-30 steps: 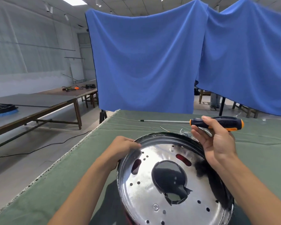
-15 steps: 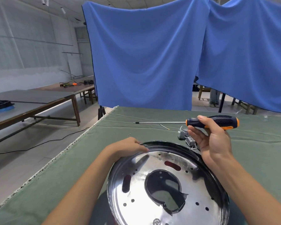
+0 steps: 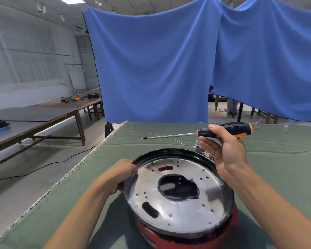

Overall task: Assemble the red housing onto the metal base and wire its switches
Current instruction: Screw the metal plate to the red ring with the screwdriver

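Note:
A round shiny metal base (image 3: 178, 203) with a large centre hole and several small holes lies tilted on top of the red housing (image 3: 187, 238), low in the middle of the view. My left hand (image 3: 122, 175) grips the base's left rim. My right hand (image 3: 224, 151) is raised just beyond the base's far right rim and holds a black-and-orange screwdriver (image 3: 226, 131) by its handle, the long shaft pointing left. Small grey switch parts (image 3: 200, 150) peek out behind the rim, partly hidden by my right hand.
The work sits on a green cloth-covered table (image 3: 276, 159) whose left edge runs diagonally. A small wire piece (image 3: 179, 141) lies on the cloth beyond the base. Blue curtains (image 3: 151, 65) hang behind. Wooden tables (image 3: 43, 119) stand far left.
The base has turned under my left hand, its slots now at different positions, and the red housing shows beneath it. My left hand slid down the left rim. The screwdriver stays raised.

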A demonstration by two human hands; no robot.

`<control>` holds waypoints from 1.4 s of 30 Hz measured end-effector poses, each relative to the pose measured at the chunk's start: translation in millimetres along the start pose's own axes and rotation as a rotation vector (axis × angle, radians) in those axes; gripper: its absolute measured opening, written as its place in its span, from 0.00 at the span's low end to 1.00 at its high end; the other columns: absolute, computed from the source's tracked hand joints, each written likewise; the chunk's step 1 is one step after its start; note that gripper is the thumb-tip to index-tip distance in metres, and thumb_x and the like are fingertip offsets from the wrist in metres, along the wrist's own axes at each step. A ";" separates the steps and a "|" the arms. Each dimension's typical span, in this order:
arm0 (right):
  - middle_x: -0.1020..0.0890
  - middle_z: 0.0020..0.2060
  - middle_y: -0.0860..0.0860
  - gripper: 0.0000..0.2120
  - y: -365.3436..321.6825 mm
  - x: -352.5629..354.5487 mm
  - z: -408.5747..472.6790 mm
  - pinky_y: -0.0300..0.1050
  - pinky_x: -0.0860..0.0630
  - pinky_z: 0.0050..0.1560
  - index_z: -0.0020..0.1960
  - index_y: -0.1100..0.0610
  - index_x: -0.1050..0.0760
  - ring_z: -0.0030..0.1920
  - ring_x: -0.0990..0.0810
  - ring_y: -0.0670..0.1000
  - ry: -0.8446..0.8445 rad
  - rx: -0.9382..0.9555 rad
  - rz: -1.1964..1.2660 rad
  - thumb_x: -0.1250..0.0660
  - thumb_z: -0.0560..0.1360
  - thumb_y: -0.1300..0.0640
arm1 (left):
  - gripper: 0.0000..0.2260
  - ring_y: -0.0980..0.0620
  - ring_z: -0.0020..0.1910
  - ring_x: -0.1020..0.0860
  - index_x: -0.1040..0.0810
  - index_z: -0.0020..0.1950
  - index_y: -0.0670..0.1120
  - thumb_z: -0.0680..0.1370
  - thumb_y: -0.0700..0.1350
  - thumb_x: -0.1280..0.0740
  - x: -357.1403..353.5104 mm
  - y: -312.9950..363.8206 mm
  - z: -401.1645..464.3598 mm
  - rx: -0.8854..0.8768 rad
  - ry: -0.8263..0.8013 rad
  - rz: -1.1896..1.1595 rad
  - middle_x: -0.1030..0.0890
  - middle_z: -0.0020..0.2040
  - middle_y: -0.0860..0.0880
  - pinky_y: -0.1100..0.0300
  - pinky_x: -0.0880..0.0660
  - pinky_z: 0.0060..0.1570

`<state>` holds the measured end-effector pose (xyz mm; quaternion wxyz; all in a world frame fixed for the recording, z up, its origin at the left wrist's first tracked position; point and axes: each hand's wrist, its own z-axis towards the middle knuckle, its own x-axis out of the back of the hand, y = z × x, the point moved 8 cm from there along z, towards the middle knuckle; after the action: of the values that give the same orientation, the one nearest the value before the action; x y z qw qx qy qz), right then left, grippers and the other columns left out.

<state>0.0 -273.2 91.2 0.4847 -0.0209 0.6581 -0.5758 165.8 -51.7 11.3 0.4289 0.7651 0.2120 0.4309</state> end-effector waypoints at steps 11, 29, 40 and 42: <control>0.19 0.27 0.54 0.05 -2.1 -8.2 1.5 0.39 0.22 0.26 0.38 0.60 0.26 0.23 0.22 0.49 0.051 0.024 -0.081 0.32 0.72 0.64 | 0.08 0.52 0.28 0.21 0.19 0.46 0.42 0.73 0.46 0.35 -7.0 0.9 -19.5 -0.039 -0.109 0.122 0.19 0.31 0.49 0.60 0.24 0.29; 0.25 0.23 0.52 0.06 13.6 -5.4 26.2 0.37 0.32 0.20 0.35 0.59 0.30 0.19 0.30 0.49 0.180 0.106 -0.101 0.34 0.69 0.64 | 0.07 0.52 0.28 0.26 0.20 0.40 0.41 0.73 0.44 0.34 -41.5 1.0 -18.7 -0.016 -0.278 -0.506 0.24 0.34 0.44 0.64 0.25 0.32; 0.24 0.23 0.52 0.08 6.4 -8.5 13.4 0.37 0.33 0.20 0.33 0.58 0.30 0.19 0.31 0.49 0.162 0.128 -0.128 0.34 0.69 0.63 | 0.21 0.47 0.43 0.25 0.18 0.53 0.40 0.79 0.56 0.39 -40.9 -5.7 -21.4 0.023 -0.226 -0.337 0.21 0.44 0.42 0.57 0.29 0.45; 0.24 0.22 0.51 0.08 4.5 -9.2 11.6 0.37 0.33 0.20 0.33 0.58 0.31 0.19 0.31 0.49 0.162 0.130 -0.130 0.34 0.69 0.63 | 0.21 0.50 0.39 0.24 0.17 0.52 0.41 0.79 0.57 0.39 -42.9 -4.3 -22.1 0.014 -0.236 -0.331 0.21 0.42 0.44 0.60 0.27 0.41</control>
<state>14.9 -274.9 94.9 0.3918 0.0145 0.6534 -0.6475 124.2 -68.7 -7.0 0.5104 0.7681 0.2862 0.2602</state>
